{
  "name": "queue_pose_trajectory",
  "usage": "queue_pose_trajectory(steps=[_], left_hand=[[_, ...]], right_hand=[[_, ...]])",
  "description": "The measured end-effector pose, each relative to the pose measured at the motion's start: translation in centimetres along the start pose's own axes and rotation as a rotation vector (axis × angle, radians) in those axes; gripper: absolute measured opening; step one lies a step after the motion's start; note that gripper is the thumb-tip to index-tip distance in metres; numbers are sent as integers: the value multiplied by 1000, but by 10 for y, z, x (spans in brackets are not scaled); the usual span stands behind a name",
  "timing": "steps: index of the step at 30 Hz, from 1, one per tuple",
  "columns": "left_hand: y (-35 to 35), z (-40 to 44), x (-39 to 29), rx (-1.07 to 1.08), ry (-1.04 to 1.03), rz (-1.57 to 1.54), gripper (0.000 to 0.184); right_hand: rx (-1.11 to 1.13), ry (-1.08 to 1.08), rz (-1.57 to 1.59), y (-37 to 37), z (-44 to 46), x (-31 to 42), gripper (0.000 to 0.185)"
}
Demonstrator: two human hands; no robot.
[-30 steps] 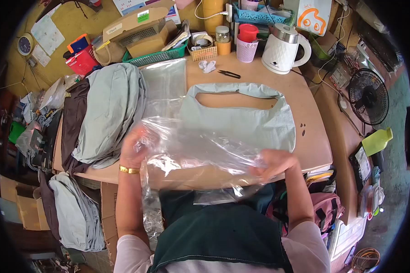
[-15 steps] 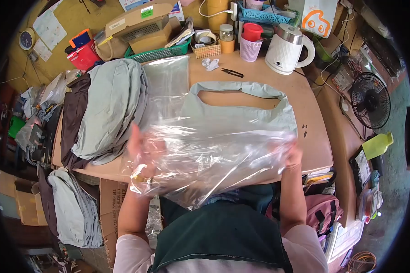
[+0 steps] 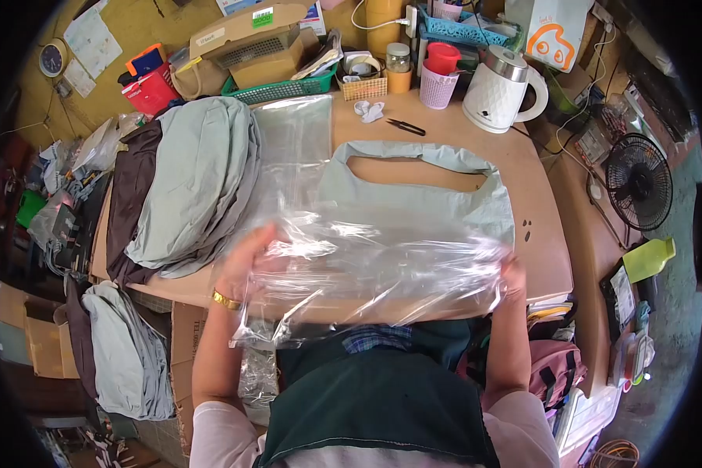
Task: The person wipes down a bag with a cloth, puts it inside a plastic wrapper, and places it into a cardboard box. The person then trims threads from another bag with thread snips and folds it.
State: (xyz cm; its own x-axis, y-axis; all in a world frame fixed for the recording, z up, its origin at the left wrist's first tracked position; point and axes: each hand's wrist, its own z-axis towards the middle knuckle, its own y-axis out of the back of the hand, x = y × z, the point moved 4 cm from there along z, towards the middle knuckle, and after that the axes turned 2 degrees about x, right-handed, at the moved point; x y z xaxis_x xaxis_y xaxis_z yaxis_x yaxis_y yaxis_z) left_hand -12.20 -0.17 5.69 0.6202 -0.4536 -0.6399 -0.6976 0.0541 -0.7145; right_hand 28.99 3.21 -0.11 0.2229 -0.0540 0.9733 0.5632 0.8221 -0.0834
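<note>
The right hand [image 3: 513,279] is closing on the gathered right end of a clear plastic bag [image 3: 382,273], while the left hand [image 3: 246,261] is meeting its left end with the thumb raised. Glare and blur are hiding the left fingers, so whether they are gripping tightly or lying inside the film, one cannot tell. The bag is hanging between the two hands, above the near edge of the table [image 3: 546,265] and overlapping the near part of a pale grey cloth bag [image 3: 437,207]. It is looking thin, glossy and creased, with white highlights streaking across it and its lower edge sagging unevenly. One gold bracelet [image 3: 226,300] is circling the left wrist.

One pale grey bag is lying flat by itself, its single long handle opening facing the far side. To its left, flat clear plastic [image 3: 292,148] is lying beside one heap of grey cloth [image 3: 191,187], its layers too bunched to count. At the far side, one pair of black thread snips [image 3: 406,126], one crumpled white scrap [image 3: 369,111] and one white electric kettle [image 3: 491,97] are resting.
</note>
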Motion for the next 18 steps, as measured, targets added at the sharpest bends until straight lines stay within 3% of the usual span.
queue_pose_trajectory(steps=[1, 3, 4, 5, 7, 8, 10, 11, 13, 14, 15, 17, 18], left_hand=[[3, -5, 4, -153, 35, 124, 29], [-11, -4, 21, 611, 119, 944, 32], [-8, -3, 22, 652, 281, 1095, 33], [6, -7, 21, 650, 281, 1093, 33], [48, -12, 0, 161, 5, 526, 29], [55, -14, -3, 158, 9, 526, 29], [39, -19, -25, 272, -213, 294, 33], [28, -26, -23, 271, -213, 293, 33], [16, -37, -14, -35, -222, 120, 34], [13, -32, -13, 309, -274, 273, 35], [2, -29, -20, 310, -272, 271, 35], [-15, -28, -11, 525, 165, 996, 37], [-10, -28, -7, 652, 323, 1288, 39]], right_hand=[[-490, 97, 303, 0, 10, 19, 39], [-981, 199, 605, 6, 4, 20, 41], [-619, 256, 751, 4, 9, 16, 44], [-437, 259, 879, 2, 10, 17, 43], [-73, 189, 1096, -7, 12, 21, 43], [-56, 100, 241, -8, 14, 30, 35], [195, -394, -306, -20, 21, 38, 28], [196, -395, -306, -15, 13, 34, 28], [0, -408, 10, 6, -10, 14, 34], [-195, -26, 433, 10, -10, 8, 27], [-198, -27, 433, 3, -5, 14, 27], [-581, 155, 647, 3, -2, 31, 25], [-604, 140, 698, 7, -9, 21, 29]])
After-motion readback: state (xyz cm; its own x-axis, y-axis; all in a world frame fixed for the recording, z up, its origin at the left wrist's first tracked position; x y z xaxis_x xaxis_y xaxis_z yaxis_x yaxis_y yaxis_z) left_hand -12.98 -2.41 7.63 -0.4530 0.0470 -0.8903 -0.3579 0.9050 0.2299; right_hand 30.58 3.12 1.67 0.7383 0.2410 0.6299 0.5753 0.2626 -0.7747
